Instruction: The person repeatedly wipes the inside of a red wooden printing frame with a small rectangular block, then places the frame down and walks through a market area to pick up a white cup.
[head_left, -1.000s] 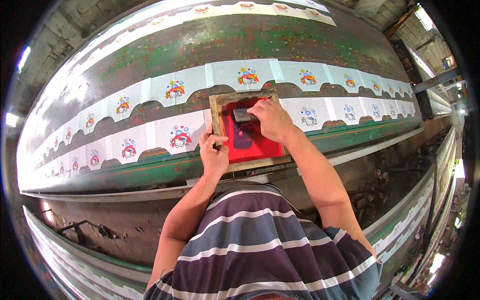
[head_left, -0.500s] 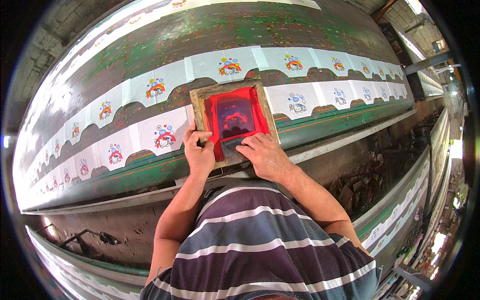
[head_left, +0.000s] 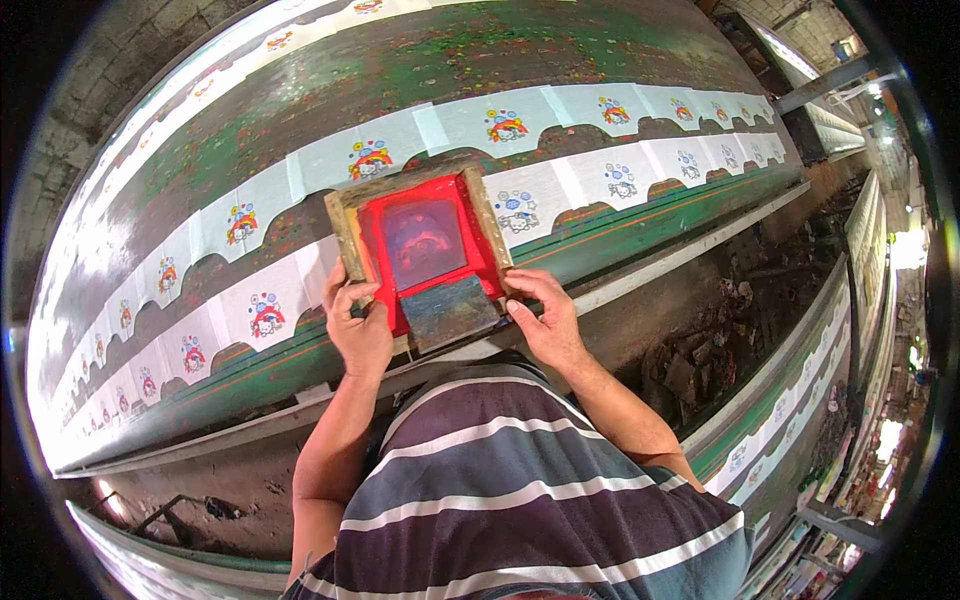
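Observation:
A wooden screen-printing frame (head_left: 488, 222) sits tilted over the near row of white sheets. Red ink surrounds its see-through mesh window (head_left: 425, 243), under which a rainbow design shows faintly. My left hand (head_left: 360, 328) grips the frame's near left side, fingers curled round the rail. On the near right corner, my right hand (head_left: 547, 318) pinches the other rail between thumb and fingers. A dark, flat squeegee (head_left: 455, 312) rests inside the near end of the frame, touched by neither hand.
Printed white sheets (head_left: 265, 315) run in rows along a long green, paint-spotted table (head_left: 600, 240). Those left of the frame carry red in their design; a sheet (head_left: 518, 205) just right has blue outlines only. A pale ledge (head_left: 690, 245) edges the table. Debris (head_left: 690, 370) lies below.
My right hand has let go of the squeegee and taken the frame's right rail. In the picture, the frame has shifted left, and the sheets beside it have shifted too.

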